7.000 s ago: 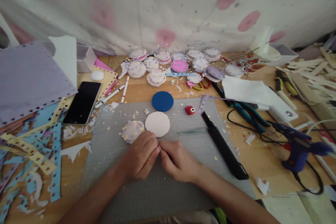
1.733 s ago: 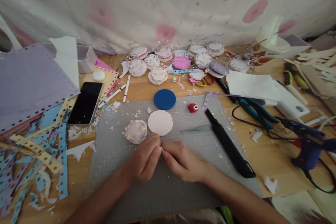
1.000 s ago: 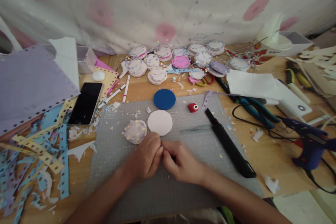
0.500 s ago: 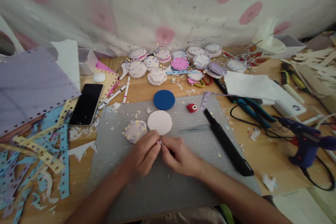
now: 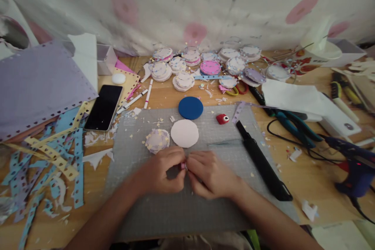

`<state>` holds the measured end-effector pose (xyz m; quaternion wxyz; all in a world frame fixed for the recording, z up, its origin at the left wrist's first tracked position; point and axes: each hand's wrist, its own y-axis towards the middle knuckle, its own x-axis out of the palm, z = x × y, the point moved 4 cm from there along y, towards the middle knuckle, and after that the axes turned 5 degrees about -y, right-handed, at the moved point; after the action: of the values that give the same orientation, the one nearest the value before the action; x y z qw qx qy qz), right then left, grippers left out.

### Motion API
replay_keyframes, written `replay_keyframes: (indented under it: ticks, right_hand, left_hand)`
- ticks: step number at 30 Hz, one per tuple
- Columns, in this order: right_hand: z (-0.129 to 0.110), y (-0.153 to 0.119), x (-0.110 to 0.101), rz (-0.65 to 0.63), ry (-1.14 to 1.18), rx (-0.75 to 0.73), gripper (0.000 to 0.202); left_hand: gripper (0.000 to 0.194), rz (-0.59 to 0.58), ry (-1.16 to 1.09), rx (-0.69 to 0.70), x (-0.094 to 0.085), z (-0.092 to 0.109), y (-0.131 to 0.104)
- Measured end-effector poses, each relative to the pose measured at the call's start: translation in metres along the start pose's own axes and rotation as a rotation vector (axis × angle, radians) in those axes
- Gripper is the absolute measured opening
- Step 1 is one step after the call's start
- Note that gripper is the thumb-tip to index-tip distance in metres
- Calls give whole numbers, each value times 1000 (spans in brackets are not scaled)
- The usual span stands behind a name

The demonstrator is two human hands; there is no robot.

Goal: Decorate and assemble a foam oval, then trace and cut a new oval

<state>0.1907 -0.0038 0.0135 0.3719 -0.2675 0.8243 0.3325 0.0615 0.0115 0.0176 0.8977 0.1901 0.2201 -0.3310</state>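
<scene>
My left hand [image 5: 166, 170] and my right hand [image 5: 211, 174] meet over the grey cutting mat. Between their fingertips is a small pinkish piece [image 5: 183, 165], too small and covered to name; both hands are pinched at it. Just beyond the fingers lies a plain white paper disc [image 5: 184, 133]. Left of that is a lilac paper disc [image 5: 157, 141] dotted with pale yellow bits. Behind the white disc sits a dark blue disc [image 5: 190, 108]. A little red punch [image 5: 222, 118] stands to the right, with a black utility knife [image 5: 265, 162] slanting beside it.
The cutting mat [image 5: 164, 218] covers the middle of the wooden table. Decorated paper discs [image 5: 183, 81] line the back. Left are a phone [image 5: 104, 107] and punched paper strips [image 5: 78, 168]. Pliers [image 5: 294, 127], a white box [image 5: 340, 117] and a glue gun [image 5: 356, 166] with its cable are right.
The view has shifted, so the table's contents appear further left or right than before. My left thumb and fingers have parted into a wider ring, and the small pinkish piece shows more.
</scene>
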Motion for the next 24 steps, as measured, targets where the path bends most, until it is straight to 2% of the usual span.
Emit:
replay_keyframes:
  ticks: [3,7,11,15,24]
  right_hand:
    - [-2,0,0,17,10,-16,12]
    - [-2,-2,-3,89,173,34,11]
    - [1,-7,-8,203,288,122,14]
    - [1,-8,-9,272,294,125,15]
    - [-4,-5,-1,231,208,96,14]
  left_hand:
    - [14,61,-17,43,1,3,1]
    - [15,184,-61,122,-1,8,0]
    - [13,259,-179,95,-7,12,0]
    - [16,323,-310,90,-13,15,1]
    - [21,355,-449,0,-10,11,2]
